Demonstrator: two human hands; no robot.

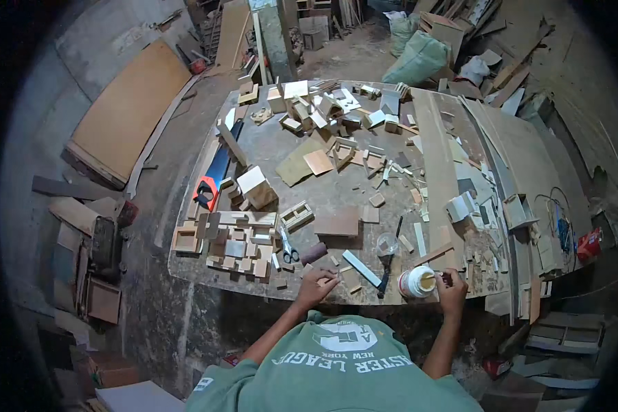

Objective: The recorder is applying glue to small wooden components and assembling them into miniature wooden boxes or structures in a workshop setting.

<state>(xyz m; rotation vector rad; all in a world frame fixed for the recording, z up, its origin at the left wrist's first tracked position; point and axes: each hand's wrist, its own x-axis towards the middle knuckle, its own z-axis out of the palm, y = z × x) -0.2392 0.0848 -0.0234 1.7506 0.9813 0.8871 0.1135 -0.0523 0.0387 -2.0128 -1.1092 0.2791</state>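
At the near edge of the workbench (240, 271), my left hand (316, 287) is closed with its fingertips together. Any small piece in them is too hard to make out. My right hand (452, 291) is pinched beside an open white jar (410, 285) with pale yellowish contents. Something thin seems to run from the fingers toward the jar's mouth, but its kind is unclear. Between my hands lie a pale wood strip (361, 268) and a dark slender tool (384, 278). Scissors (289, 253) and a maroon roll (314, 253) rest beyond my left hand.
Small wooden boxes (237, 248) cluster at the left, near a handsaw (207, 191) with an orange handle. Wood offcuts (316, 110) pile up at the bench's far side. A long board (436, 165) runs along the right. A large panel (130, 110) leans at the left wall.
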